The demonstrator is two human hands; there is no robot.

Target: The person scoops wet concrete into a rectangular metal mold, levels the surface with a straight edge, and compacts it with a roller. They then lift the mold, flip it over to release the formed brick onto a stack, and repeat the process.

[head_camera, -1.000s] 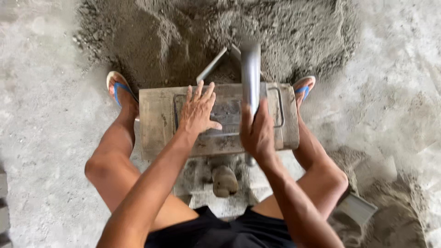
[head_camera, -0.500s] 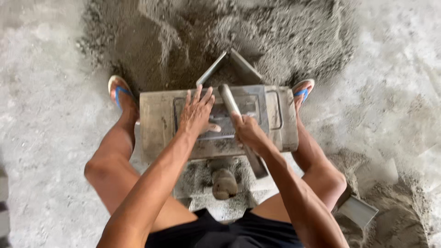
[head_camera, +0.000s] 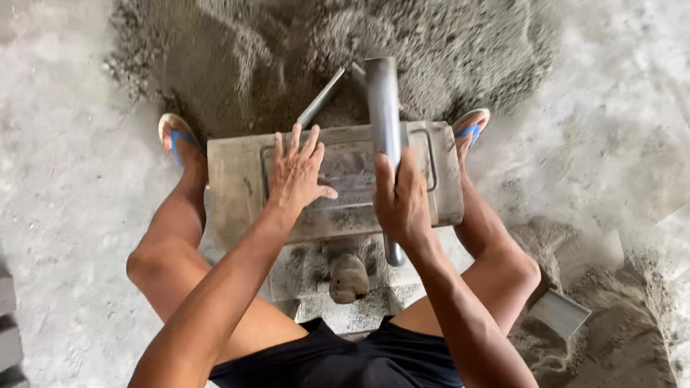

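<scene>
I look down at a grey metal block mould standing between my knees. My left hand lies flat with spread fingers on the mould's top plate. My right hand is closed around a grey metal pipe, which stands raised above the mould, its far end pointing at the sand heap. A thin metal bar slants up from behind the mould.
A heap of dark grey sand mix lies just beyond the mould. My feet in blue-strapped sandals, one and the other, flank it. A small metal box lies in sand at the lower right. Pale concrete floor surrounds everything.
Half a second ago the pipe was down low against the mould's top; now my right hand has lifted it back up. My left hand has stayed on the plate.
</scene>
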